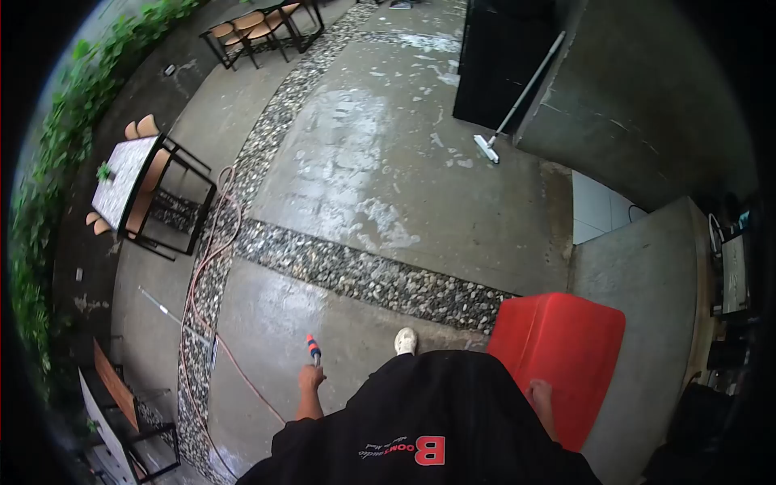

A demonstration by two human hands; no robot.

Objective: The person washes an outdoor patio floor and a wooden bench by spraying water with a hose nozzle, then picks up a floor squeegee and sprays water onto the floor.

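Note:
My left hand (310, 378) is wrapped round the grip of a hose nozzle (314, 346) with an orange and blue head. The nozzle points forward over wet concrete; no spray can be made out. A pinkish hose (242, 373) runs over the ground on the left and passes out of sight near my left forearm. Against the view of a large red plastic box (575, 343), my right hand (540, 393) hangs with its fingers curled. Whether it touches the box or holds anything, I cannot tell.
Pebble strips (364, 275) divide the wet concrete (339, 162). A white-headed floor brush (487, 149) leans by a black cabinet (497, 65). Tables with chairs (125, 182) stand left, near a planted wall. A long pole (166, 311) lies left. A concrete counter (638, 299) borders the right.

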